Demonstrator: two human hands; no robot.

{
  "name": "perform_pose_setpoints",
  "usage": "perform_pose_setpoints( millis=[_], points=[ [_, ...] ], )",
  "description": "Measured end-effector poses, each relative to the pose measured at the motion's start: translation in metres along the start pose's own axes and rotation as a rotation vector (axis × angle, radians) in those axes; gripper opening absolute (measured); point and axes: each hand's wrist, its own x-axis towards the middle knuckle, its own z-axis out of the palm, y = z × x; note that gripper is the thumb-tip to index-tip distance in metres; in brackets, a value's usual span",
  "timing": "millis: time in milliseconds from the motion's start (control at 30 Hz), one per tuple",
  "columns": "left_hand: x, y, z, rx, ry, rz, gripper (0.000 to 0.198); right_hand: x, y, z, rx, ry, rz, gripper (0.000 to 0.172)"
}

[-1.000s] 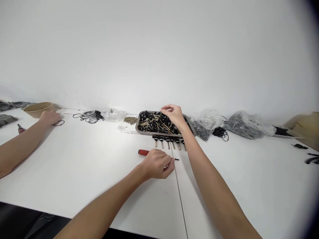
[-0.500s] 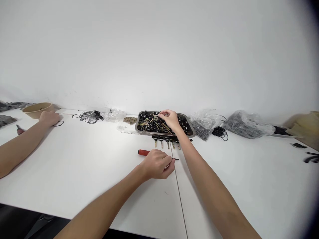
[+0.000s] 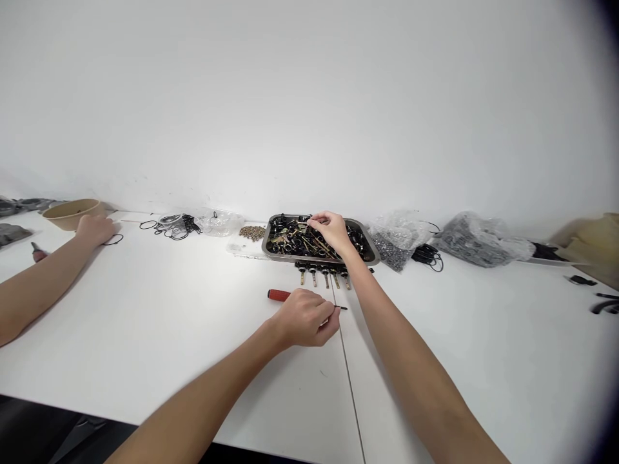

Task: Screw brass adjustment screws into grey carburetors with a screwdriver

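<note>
Tan at far left: noted a bowl, with a co-worker's hand by it. Farther right, saw brass-coloured pieces heaped near the metal tray. Held the red-handled screwdriver in the curled left hand, low over the table. Had the right hand over dark parts in the tray, thumb and forefinger close together; could not tell whether on one. Seemed wise to lift straight up, clear of the crossing rods, and to angle the screwdriver away from the row of parts just in front of the tray.
</note>
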Motion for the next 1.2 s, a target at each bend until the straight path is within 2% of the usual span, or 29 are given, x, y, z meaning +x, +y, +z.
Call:
perform_pose_setpoints(
  millis=[300, 567, 900, 1067, 1200],
  points=[
    [0.0, 0.001, -0.002, 0.046, -0.039, 0.0, 0.04, -0.003, 0.0, 0.002, -0.014, -0.033, 0.014, 0.023],
    [0.002, 0.002, -0.002, 0.018, 0.001, 0.009, 0.038, -0.004, 0.01, 0.005, -0.108, -0.037, -0.002, 0.018],
    [0.001, 0.002, -0.002, 0.033, -0.021, 0.011, 0.038, -0.007, 0.009, 0.004, -0.249, -0.164, -0.041, 0.01],
    [0.002, 0.002, -0.002, 0.008, 0.002, 0.01, 0.038, -0.005, 0.011, -0.003, -0.314, -0.275, -0.038, 0.012],
    [0.003, 0.002, -0.002, -0.021, 0.021, 0.006, 0.037, -0.003, 0.014, -0.004, -0.352, -0.35, -0.041, 0.026]
  ],
)
